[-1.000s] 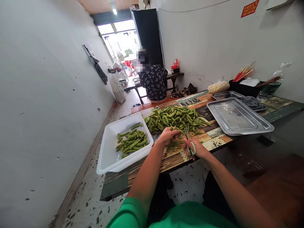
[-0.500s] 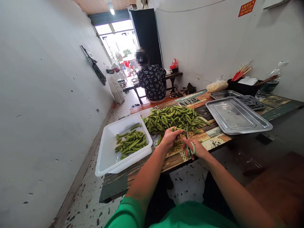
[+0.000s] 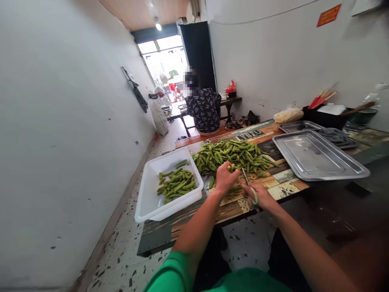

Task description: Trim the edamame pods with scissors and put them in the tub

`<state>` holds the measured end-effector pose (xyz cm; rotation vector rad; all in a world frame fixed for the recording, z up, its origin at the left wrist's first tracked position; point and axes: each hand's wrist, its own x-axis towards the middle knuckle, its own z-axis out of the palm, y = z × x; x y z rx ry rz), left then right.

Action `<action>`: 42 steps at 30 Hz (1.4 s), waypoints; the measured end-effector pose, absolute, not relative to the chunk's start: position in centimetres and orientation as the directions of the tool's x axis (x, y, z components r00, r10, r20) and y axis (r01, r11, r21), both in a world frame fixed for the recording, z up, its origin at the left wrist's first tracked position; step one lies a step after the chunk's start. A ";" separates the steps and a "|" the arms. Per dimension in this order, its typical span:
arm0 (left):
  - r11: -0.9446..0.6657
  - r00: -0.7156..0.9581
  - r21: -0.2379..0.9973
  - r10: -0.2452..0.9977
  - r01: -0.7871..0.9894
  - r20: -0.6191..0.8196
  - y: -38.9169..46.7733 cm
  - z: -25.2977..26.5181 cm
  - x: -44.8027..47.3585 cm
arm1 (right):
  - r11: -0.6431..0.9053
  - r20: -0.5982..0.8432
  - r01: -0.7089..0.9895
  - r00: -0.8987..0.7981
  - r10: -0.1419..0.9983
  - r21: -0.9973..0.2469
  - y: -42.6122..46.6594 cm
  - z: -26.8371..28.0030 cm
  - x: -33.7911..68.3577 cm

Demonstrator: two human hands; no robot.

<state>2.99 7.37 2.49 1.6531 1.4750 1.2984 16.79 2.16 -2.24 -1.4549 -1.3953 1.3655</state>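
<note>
My left hand [image 3: 227, 178] is closed around a green edamame pod [image 3: 231, 167], whose end pokes out past the fingers. Just to its right, my right hand [image 3: 260, 195] grips scissors [image 3: 247, 182] with pale green handles, blades pointing up and away from me. The blades look closed, though blur hides the detail. Beyond both hands lies a large heap of edamame pods [image 3: 232, 153] on the table. Left of the heap, a white plastic tub [image 3: 148, 207] holds a smaller lot of pods [image 3: 179, 183]. Small trimmed bits lie beneath my hands.
A metal tray [image 3: 322, 156] sits at the right of the patchwork-patterned table [image 3: 194, 215], with a second tray behind it. A black box [image 3: 322, 116] with skewers and a plastic bottle [image 3: 364, 109] stand by the wall. A person [image 3: 203, 109] sits farther back.
The view has swung slightly left, so everything sits farther right. My left hand has turned, and the scissors have come a little away from the pod it holds.
</note>
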 end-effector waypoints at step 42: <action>0.291 0.283 0.827 0.944 -0.481 -0.168 9.9 0.3 1.8 | -0.228 -0.259 0.152 -0.230 0.938 -0.962 2.8 -3.0 16.9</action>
